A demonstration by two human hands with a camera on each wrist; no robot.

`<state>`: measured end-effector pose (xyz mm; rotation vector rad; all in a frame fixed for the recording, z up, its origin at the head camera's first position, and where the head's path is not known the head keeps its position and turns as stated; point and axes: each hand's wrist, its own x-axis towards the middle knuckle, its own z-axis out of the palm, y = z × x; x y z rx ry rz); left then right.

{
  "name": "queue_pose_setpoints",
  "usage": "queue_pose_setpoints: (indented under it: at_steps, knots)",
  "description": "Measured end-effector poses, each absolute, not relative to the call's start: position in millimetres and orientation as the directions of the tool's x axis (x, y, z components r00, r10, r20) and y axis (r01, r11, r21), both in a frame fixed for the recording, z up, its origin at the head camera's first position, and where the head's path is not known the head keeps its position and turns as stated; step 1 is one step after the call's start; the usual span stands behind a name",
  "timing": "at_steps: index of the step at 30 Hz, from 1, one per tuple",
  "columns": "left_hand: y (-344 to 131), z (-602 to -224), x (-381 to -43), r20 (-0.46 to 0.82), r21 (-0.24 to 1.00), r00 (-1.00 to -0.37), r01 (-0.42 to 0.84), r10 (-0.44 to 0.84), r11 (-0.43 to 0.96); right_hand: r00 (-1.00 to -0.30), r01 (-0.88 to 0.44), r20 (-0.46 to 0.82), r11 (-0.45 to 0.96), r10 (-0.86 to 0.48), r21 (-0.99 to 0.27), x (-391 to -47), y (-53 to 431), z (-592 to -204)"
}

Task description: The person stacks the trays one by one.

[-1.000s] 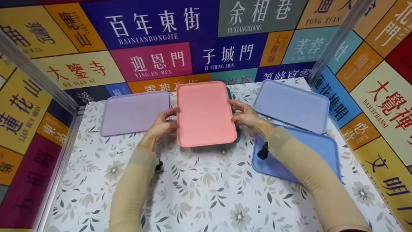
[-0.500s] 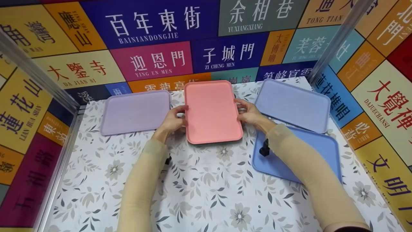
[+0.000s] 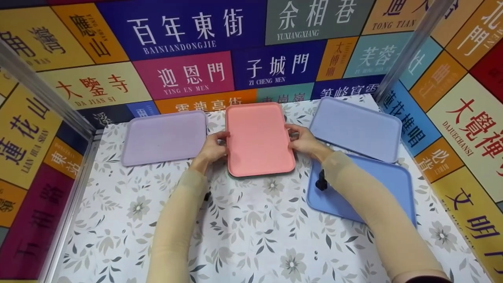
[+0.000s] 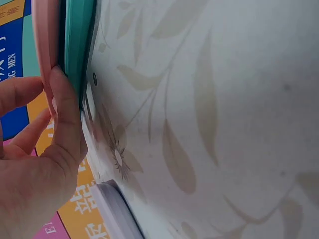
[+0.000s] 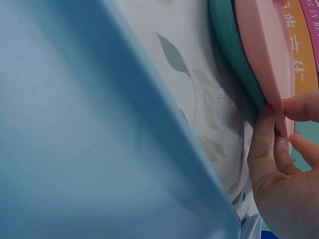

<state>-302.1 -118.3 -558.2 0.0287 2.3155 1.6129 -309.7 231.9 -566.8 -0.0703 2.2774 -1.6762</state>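
A pink tray (image 3: 260,139) lies at the back middle of the table, pinched at its two long sides by my hands. My left hand (image 3: 214,148) has thumb and fingers on its left rim; my right hand (image 3: 305,141) grips the right rim. Directly beneath it is a green tray, mostly hidden from above. The left wrist view shows the green tray (image 4: 79,40) against the pink one, with the left thumb near the seam. In the right wrist view the green tray (image 5: 230,45) also sits under the pink rim, close to my fingertips.
To the left lies a lilac tray (image 3: 165,138). On the right, a periwinkle tray (image 3: 357,129) overlaps the far edge of a blue tray (image 3: 373,184), which my right forearm crosses. Panels with printed lettering (image 3: 188,74) wall in the flower-patterned tabletop (image 3: 243,236).
The pink tray has shifted right and come down over the green tray, whose edge showed at its right before. Both hands moved with it, still gripping; lately they have come slightly nearer.
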Motion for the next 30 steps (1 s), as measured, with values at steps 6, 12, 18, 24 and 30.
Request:
queue_pose_setpoints:
  at_steps: [6, 12, 18, 24, 30]
  knots:
    - [-117.8, -560.2, -302.5, -0.208, 0.863, -0.961, -0.093, 0.181, 0.497, -0.956, 0.113, -0.193, 0.333, -0.22, -0.936, -309.0, 229.5, -568.1]
    - [-120.9, -568.9, -307.7, -0.184, 0.851, -0.967, -0.068, 0.174, 0.521, -0.961, 0.076, -0.173, 0.396, -0.217, -0.915, -307.0, 227.4, -566.7]
    - [-127.2, -616.0, -339.7, -0.109, 0.798, -0.979, 0.017, 0.172, 0.603, -0.961, 0.089, -0.199, 0.466, -0.192, -0.88, -300.5, 228.1, -561.2]
    - [-126.1, -637.6, -358.8, -0.134, 0.75, -0.981, -0.007, 0.142, 0.661, -0.948, 0.154, -0.253, 0.416, -0.193, -0.896, -292.0, 230.0, -550.7]
    - [-114.1, -601.2, -337.6, -0.158, 0.723, -0.979, -0.026, 0.129, 0.69, -0.921, 0.201, -0.318, 0.421, -0.226, -0.884, -283.9, 236.0, -539.0]
